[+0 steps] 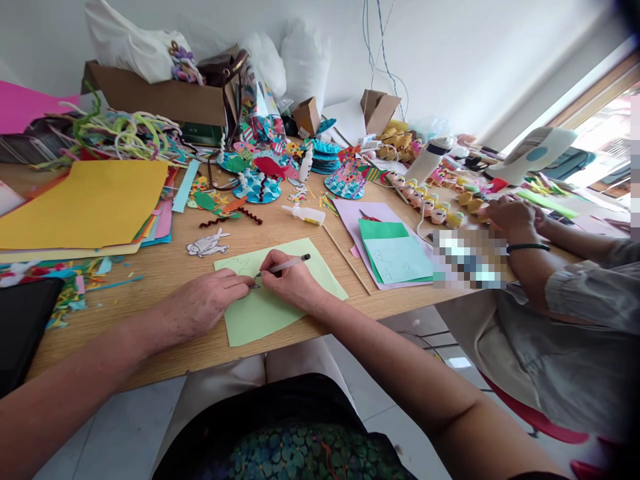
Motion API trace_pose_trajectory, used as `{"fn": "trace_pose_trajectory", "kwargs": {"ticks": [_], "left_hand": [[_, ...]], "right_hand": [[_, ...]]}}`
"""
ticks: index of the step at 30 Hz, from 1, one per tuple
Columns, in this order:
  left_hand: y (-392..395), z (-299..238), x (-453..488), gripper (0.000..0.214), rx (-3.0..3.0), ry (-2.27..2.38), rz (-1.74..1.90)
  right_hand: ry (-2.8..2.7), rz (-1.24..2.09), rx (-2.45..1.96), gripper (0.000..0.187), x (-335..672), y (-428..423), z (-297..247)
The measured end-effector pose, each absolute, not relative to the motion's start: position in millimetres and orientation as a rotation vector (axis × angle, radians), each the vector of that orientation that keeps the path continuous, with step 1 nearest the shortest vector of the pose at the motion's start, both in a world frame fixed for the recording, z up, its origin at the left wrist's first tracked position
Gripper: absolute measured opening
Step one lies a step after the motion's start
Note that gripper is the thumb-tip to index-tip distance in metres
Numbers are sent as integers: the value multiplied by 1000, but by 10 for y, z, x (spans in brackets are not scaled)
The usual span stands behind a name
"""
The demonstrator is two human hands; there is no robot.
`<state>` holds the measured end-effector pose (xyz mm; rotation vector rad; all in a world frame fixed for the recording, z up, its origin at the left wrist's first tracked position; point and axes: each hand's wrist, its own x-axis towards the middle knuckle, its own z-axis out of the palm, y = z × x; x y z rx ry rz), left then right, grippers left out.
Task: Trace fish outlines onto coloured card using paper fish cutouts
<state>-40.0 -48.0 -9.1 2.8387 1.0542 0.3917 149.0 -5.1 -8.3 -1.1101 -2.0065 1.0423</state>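
Note:
A light green sheet of paper [295, 263] lies on the wooden table [165, 267] right in front of me, with faint pen lines near its upper left. My right hand [287, 280] is closed round a pen [290, 264] whose tip touches the sheet. My left hand [207, 303] rests on the sheet's left edge, fingers curled and pressed down just beside the pen tip; something small may lie under the fingertips. A cut-out paper fish [207, 245] outlined in black lies just beyond the sheet.
A yellow paper stack [90, 200] and a dark tablet [23, 327] lie at left. A glue bottle [305, 213], a wooden stick [345, 259], green and blue sheets [395, 257], and paper-fish crafts [260, 177] are ahead. A person's forearms [530, 233] rest at right.

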Motion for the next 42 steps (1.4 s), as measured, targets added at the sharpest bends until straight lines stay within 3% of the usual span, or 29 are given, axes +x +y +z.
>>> {"fn": "trace_pose_trajectory", "kwargs": {"ticks": [42], "left_hand": [[-491, -115, -422, 34, 2827, 1061, 458]], "right_hand": [[-1971, 999, -1125, 6, 1516, -106, -79]]}}
